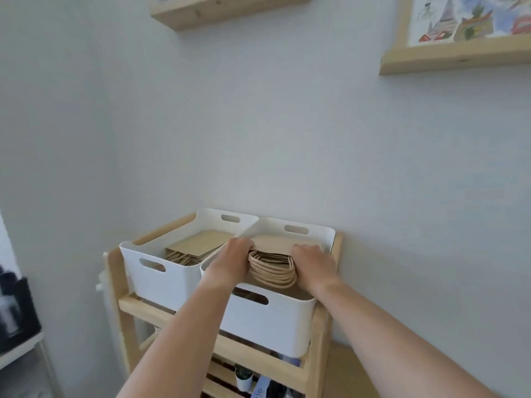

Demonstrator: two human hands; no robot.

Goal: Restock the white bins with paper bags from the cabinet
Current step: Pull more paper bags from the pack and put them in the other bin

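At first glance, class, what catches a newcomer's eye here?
Two hands, left hand and right hand, grip a stack of bags in the right bin, at centre. Beside it, the left bin also holds bags, both on a wooden shelf.

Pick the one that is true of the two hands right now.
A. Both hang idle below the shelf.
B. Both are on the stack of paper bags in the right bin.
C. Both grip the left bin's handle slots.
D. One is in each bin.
B: the left hand and right hand hold either side of the paper bags inside the right bin; the left bin is untouched.
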